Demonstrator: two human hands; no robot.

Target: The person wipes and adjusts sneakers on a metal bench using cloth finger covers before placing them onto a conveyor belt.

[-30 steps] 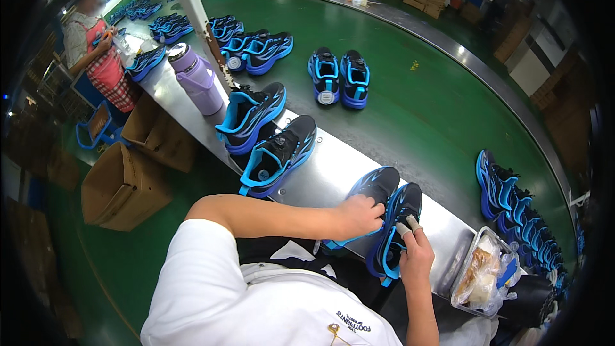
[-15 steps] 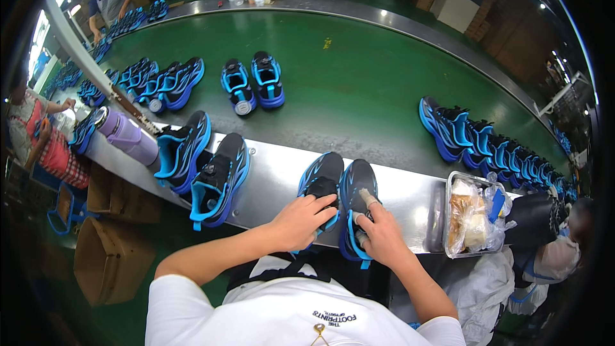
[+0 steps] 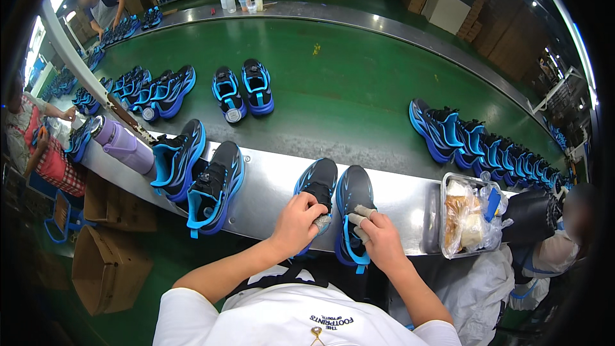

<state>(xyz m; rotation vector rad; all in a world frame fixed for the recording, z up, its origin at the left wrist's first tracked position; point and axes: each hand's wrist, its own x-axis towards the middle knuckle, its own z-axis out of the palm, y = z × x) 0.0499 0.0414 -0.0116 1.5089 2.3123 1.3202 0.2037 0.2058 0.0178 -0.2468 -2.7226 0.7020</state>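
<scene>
Two black-and-blue sneakers stand side by side before me, toes pointing away, on the metal ledge (image 3: 266, 202). My left hand (image 3: 298, 221) is closed, its fingers curled at the opening of the left sneaker (image 3: 321, 174). A small greyish patch shows below those fingertips; I cannot make out whether it is a finger covering or a separate piece. My right hand (image 3: 379, 237) grips the collar and tongue area of the right sneaker (image 3: 355, 186), with pale coverings on several of its fingers. Both hands partly hide the shoe openings.
Left on the ledge are another sneaker pair (image 3: 218, 176) and a purple bottle (image 3: 128, 147). A clear tray (image 3: 444, 243) with plastic-wrapped pieces sits right. The green belt (image 3: 346, 83) carries a sneaker pair (image 3: 259, 90) and a sneaker row (image 3: 432, 128). Cardboard boxes (image 3: 106, 269) stand lower left. Co-workers flank the line.
My left hand has curled in more tightly over the left sneaker, and the greyish patch now shows. My right fingers have drawn back toward the right sneaker's opening. The view has shifted slightly.
</scene>
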